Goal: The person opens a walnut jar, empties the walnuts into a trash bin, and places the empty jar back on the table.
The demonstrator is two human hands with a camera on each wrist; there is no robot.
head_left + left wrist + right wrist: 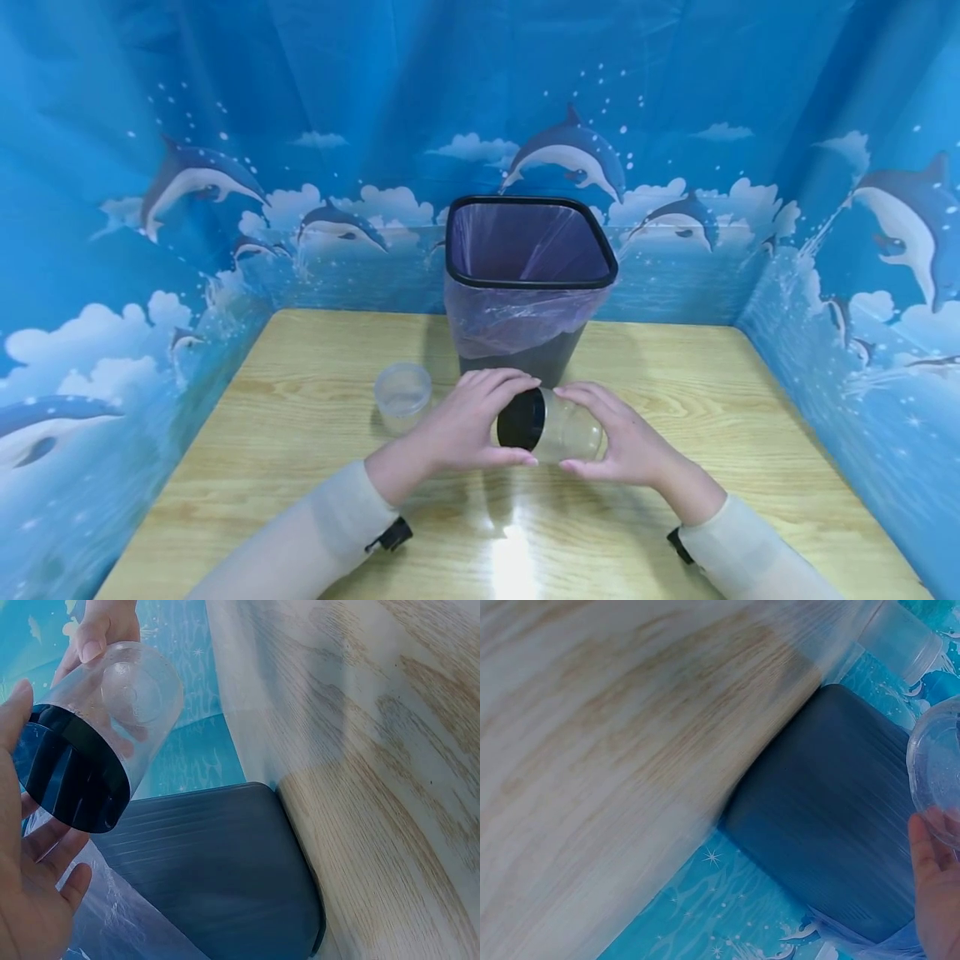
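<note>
A clear jar with a black screw lid is held on its side in front of the bin, raised over the table. My left hand grips the lid end, thumb below and fingers above. On the other end, my right hand holds the see-through body between thumb and fingers. Ridges show on the dark lid in the left wrist view, and the jar looks empty. The right wrist view catches only the jar's clear round end at its edge.
Behind the hands stands a dark waste bin with a black rim and a thin purple liner. A small translucent cup stands on the wooden table, left of the bin. Blue dolphin-print curtains surround the table.
</note>
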